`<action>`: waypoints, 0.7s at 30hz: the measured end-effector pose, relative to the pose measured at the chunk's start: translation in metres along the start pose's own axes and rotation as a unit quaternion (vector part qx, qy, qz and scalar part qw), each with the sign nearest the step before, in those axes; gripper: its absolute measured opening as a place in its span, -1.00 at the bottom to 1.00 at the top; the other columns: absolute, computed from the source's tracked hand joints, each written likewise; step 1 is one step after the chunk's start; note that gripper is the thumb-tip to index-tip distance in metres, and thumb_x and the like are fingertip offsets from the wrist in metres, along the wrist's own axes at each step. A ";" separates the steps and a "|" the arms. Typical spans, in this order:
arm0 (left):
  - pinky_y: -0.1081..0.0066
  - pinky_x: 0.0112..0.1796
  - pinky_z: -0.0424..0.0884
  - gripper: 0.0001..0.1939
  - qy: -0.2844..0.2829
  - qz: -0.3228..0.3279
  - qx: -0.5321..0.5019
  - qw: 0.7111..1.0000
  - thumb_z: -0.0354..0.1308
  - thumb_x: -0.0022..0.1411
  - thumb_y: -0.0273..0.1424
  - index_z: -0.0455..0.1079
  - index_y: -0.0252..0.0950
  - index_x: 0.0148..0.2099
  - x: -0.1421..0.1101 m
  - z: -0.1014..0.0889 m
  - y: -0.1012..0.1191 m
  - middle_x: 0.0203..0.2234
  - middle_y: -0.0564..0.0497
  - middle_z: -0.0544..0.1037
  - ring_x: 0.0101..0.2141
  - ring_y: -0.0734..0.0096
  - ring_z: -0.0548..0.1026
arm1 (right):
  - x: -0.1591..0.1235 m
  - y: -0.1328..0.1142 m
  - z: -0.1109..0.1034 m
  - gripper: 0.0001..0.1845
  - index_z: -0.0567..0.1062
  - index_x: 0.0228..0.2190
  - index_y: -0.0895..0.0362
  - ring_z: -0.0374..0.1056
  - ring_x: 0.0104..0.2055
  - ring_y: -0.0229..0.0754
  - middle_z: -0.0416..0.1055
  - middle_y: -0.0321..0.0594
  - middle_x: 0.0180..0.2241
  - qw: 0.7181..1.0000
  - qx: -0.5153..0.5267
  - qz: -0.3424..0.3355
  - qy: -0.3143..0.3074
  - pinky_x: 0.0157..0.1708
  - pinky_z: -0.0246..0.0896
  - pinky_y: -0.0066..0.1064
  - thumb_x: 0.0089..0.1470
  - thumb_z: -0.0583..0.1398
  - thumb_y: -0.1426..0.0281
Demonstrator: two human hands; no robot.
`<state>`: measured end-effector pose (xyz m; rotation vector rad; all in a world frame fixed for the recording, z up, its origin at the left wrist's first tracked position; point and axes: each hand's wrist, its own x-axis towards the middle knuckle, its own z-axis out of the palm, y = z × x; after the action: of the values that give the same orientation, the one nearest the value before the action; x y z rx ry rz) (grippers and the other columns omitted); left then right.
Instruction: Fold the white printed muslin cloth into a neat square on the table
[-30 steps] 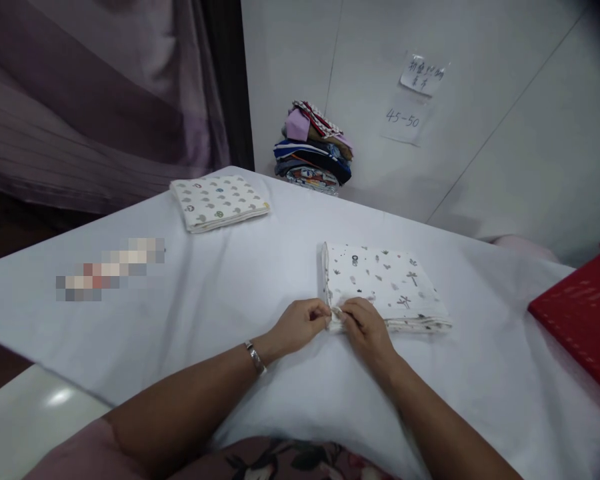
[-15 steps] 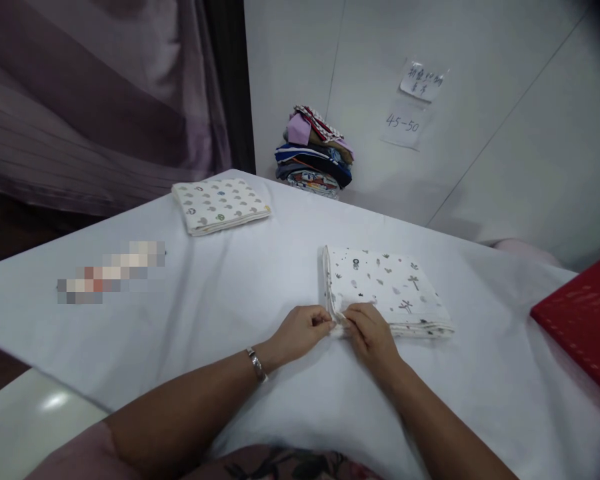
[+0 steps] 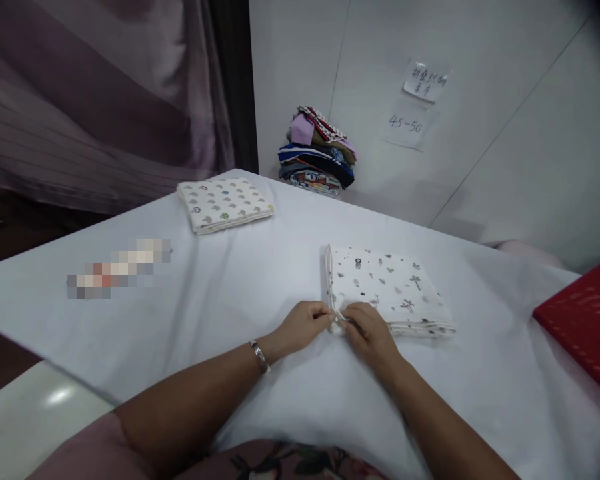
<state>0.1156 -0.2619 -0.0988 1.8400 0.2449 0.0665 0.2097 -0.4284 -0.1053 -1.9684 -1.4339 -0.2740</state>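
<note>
A white folded cloth [image 3: 380, 283] printed with small palm trees and other little motifs lies flat on the table in front of me. At its near left corner, my left hand [image 3: 305, 327] pinches the edge between thumb and fingers. Close beside it, my right hand [image 3: 373, 333] is also closed on that corner, its fingers curled over the layered edge. The fingertips of both hands almost meet, and part of the corner is hidden under them. A silver bracelet [image 3: 260, 358] circles my left wrist.
Another folded white cloth [image 3: 227, 203] with grey and coloured prints lies at the far left of the white-covered table [image 3: 250, 280]. A blurred-out item [image 3: 120, 268] is left of it. Beyond the table stands a pile of folded fabrics [image 3: 317, 157]. Something red [image 3: 583, 320] is at the right edge.
Both hands stay at the cloth's near left corner, with only slight finger movement there. The whole view has shifted a little.
</note>
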 end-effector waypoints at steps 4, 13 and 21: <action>0.49 -0.45 0.22 -0.78 0.049 0.013 0.066 0.997 0.02 0.10 -0.28 0.40 -0.29 -0.41 0.002 -0.006 0.002 -0.52 0.08 0.47 -0.48 0.48 0.34 | 0.000 -0.001 0.000 -0.82 0.42 -0.21 0.10 0.31 -0.19 -0.10 0.40 -0.11 -0.26 1.000 -0.019 -0.002 -0.014 -0.21 0.27 -0.23 0.14 0.09 0.39; 0.50 -0.50 0.14 -0.81 0.022 0.033 0.176 0.984 0.02 0.09 -0.31 0.40 -0.26 -0.43 -0.001 -0.004 0.003 -0.57 0.12 0.44 -0.52 0.49 0.32 | 0.002 -0.003 -0.001 -0.79 0.41 -0.19 0.10 0.29 -0.18 -0.08 0.39 -0.10 -0.24 0.999 -0.019 -0.001 -0.031 -0.20 0.25 -0.21 0.09 0.14 0.37; 0.50 -0.48 0.17 -0.80 0.030 0.028 0.146 0.988 0.06 0.07 -0.26 0.40 -0.27 -0.42 -0.002 -0.001 0.004 -0.55 0.11 0.44 -0.51 0.48 0.33 | 0.004 -0.004 0.001 -0.84 0.42 -0.26 0.08 0.30 -0.24 -0.15 0.39 -0.16 -0.31 0.996 0.066 0.060 0.002 -0.25 0.25 -0.29 0.17 0.06 0.38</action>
<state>0.1138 -0.2628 -0.0946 2.1396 0.2544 0.1304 0.2075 -0.4245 -0.1027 -1.9360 -1.2919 -0.1266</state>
